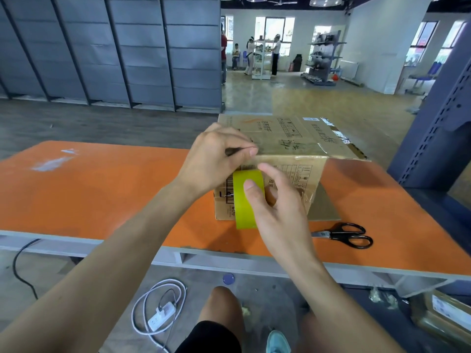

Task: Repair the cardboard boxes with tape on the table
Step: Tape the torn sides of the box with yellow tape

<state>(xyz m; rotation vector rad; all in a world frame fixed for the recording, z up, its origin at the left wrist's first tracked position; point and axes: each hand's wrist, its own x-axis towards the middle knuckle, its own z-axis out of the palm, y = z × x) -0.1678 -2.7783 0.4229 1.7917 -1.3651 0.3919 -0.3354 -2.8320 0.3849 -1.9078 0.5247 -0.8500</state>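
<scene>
A brown cardboard box point(285, 138) with printed marks stands on the orange table point(102, 189), old tape shining along its right top flap. My right hand point(277, 205) grips a roll of yellow-green tape point(246, 200) against the box's front face. My left hand point(216, 161) pinches the free end of the tape at the box's top front edge, thumb and forefinger together. Part of the roll is hidden behind my right fingers.
Black-handled scissors point(344, 235) lie on the table right of my right hand. A grey metal rack post point(438, 128) rises at the right. On the floor below lie a white power strip point(160, 317) with cable and another box point(443, 314).
</scene>
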